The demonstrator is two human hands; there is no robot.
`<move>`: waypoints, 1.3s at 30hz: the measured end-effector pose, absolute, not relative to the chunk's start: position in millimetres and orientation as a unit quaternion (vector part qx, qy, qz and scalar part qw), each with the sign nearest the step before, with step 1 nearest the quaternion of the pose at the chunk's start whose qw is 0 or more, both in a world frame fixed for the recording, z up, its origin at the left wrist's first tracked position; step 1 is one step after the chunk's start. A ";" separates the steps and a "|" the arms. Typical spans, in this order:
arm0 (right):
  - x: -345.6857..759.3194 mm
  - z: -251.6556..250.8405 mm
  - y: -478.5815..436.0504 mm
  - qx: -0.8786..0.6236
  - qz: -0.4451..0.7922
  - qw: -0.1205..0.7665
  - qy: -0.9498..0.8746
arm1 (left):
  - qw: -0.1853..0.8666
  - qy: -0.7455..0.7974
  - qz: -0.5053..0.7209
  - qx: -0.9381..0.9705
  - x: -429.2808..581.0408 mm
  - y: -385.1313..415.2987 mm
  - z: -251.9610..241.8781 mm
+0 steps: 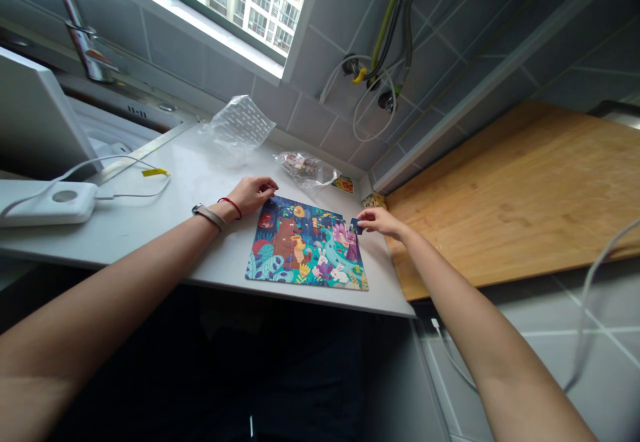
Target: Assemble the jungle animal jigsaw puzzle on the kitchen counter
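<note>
A colourful jigsaw puzzle with animals lies on the white counter. My left hand rests at the puzzle's upper left corner, fingers curled against the edge; a red string and a watch band circle its wrist. My right hand pinches a dark blue puzzle piece at the puzzle's upper right corner.
Behind the puzzle lie a clear bag of pieces, an empty plastic bag and loose pieces. A wooden board sits to the right. A white device with a cable lies at left, near the sink and tap.
</note>
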State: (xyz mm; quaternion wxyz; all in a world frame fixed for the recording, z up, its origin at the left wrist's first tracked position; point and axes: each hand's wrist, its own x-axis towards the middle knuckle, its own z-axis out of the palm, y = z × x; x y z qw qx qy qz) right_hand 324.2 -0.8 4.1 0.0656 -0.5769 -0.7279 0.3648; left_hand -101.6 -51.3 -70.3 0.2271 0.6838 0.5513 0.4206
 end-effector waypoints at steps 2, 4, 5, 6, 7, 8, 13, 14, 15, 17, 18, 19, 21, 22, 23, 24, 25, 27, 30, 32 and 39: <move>324.9 0.7 -2.6 -0.583 0.364 0.038 -0.725 | 0.229 0.551 0.422 0.683 -101.6 -50.9 -70.9; 324.8 -4.4 -4.0 -0.589 0.356 0.021 -0.726 | 0.231 0.550 0.423 0.682 -101.8 -50.5 -70.8; 324.3 -7.3 -4.2 -0.591 0.350 0.014 -0.727 | 0.232 0.550 0.423 0.682 -101.9 -50.4 -70.7; 323.7 -10.3 -4.2 -0.594 0.344 0.009 -0.728 | 0.233 0.549 0.423 0.682 -102.0 -50.3 -70.5; 322.9 -13.0 -4.0 -0.596 0.337 0.004 -0.729 | 0.234 0.549 0.423 0.682 -102.1 -50.3 -70.4; 322.0 -15.5 -3.6 -0.598 0.332 0.000 -0.730 | 0.235 0.548 0.423 0.682 -102.2 -50.3 -70.3; 318.7 -18.6 -4.6 -0.597 0.324 -0.003 -0.734 | 0.236 0.547 0.422 0.684 -102.2 -50.2 -70.3; 318.5 -17.3 -5.9 -0.595 0.325 -0.003 -0.735 | 0.236 0.547 0.422 0.684 -102.2 -50.0 -70.4; 318.4 -15.7 -7.3 -0.594 0.326 -0.004 -0.736 | 0.236 0.547 0.422 0.684 -102.2 -49.8 -70.6; 318.2 -12.4 -10.2 -0.590 0.330 -0.012 -0.737 | 0.237 0.546 0.423 0.683 -102.1 -49.5 -71.0; 318.0 -11.2 -11.4 -0.588 0.332 -0.017 -0.737 | 0.238 0.546 0.425 0.682 -102.1 -49.4 -71.2; 317.5 -10.7 -12.3 -0.586 0.334 -0.022 -0.738 | 0.238 0.546 0.426 0.682 -102.0 -49.4 -71.4; 316.0 -11.5 -13.1 -0.585 0.335 -0.028 -0.738 | 0.238 0.546 0.428 0.680 -101.9 -49.5 -71.7; 315.0 -12.6 -13.1 -0.586 0.334 -0.028 -0.738 | 0.237 0.546 0.428 0.680 -101.8 -49.5 -71.8; 313.9 -13.8 -13.0 -0.586 0.333 -0.027 -0.738 | 0.237 0.546 0.428 0.680 -101.7 -49.6 -71.9; 313.0 -15.0 -12.8 -0.586 0.331 -0.026 -0.739 | 0.236 0.546 0.428 0.680 -101.7 -49.6 -72.0; 312.2 -15.7 -12.7 -0.585 0.329 -0.024 -0.741 | 0.235 0.546 0.428 0.681 -101.6 -49.6 -72.1; 311.6 -15.6 -13.1 -0.582 0.328 -0.020 -0.744 | 0.234 0.546 0.429 0.681 -101.7 -49.4 -72.5; 313.8 -12.1 -16.0 -0.574 0.323 -0.013 -0.752 | 0.234 0.545 0.430 0.681 -101.8 -48.7 -73.4; 316.3 -9.3 -19.0 -0.571 0.317 -0.013 -0.757 | 0.238 0.543 0.430 0.681 -101.8 -48.0 -74.2; 318.9 -5.7 -28.1 -0.554 0.322 -0.061 -0.765 | 0.244 0.542 0.432 0.678 -102.3 -46.5 -76.4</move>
